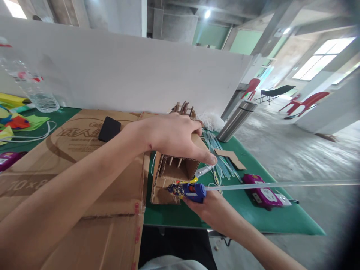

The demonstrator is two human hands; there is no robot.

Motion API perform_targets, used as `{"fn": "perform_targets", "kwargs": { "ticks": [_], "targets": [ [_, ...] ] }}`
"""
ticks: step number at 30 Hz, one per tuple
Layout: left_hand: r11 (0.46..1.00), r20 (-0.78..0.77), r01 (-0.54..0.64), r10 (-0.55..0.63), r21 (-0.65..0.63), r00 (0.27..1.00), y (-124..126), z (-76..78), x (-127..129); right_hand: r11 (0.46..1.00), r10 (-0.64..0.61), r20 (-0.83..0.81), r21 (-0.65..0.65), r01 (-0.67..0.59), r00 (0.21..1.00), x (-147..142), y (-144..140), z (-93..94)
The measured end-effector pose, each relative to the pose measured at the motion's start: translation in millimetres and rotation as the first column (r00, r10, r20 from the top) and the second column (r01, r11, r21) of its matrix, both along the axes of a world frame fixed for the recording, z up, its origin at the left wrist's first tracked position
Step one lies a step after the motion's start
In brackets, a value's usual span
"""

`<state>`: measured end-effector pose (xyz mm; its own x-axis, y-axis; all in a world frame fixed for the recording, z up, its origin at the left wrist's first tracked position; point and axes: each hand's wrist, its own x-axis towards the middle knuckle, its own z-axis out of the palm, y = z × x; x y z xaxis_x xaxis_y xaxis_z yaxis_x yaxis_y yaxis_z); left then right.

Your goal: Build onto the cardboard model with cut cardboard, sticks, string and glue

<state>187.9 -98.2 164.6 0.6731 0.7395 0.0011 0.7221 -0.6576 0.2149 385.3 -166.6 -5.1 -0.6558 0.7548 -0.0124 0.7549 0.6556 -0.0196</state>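
My left hand (174, 137) lies on top of a small cardboard structure (174, 170) on the green table (253, 217) and holds it down, fingers pointing right. My right hand (209, 208) grips a blue hot glue gun (188, 190) just below it, nozzle pointing left at the lower front of the cardboard structure. A long clear glue stick (281, 185) sticks out of the gun's back to the right, past the table edge.
A large flat cardboard sheet (70, 180) covers the table's left, with a black phone (109, 128) on it. Loose glue sticks (222, 157), a cardboard scrap (230, 156), a steel flask (237, 120) and a purple device (263, 195) lie to the right. A water bottle (33, 88) stands far left.
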Motion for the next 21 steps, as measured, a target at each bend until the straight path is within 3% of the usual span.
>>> {"fn": "perform_targets", "kwargs": {
  "ticks": [9, 15, 21],
  "targets": [
    [1.0, 0.006, 0.007, -0.007, 0.005, 1.0, 2, -2.1, -2, 1.0, 0.025, -0.023, -0.003, -0.025, 0.999, -2, 0, 1.7],
    [1.0, 0.011, -0.004, 0.004, 0.0, 1.0, 1, -1.3, -1, 0.992, 0.098, 0.096, 0.073, -0.106, 0.991, 2, 2, -4.9],
    [1.0, 0.01, -0.013, 0.014, -0.009, 1.0, 0, -1.0, 0, 0.997, 0.038, 0.059, 0.064, -0.042, 0.998, 6, 2, -9.9]
  ]
}}
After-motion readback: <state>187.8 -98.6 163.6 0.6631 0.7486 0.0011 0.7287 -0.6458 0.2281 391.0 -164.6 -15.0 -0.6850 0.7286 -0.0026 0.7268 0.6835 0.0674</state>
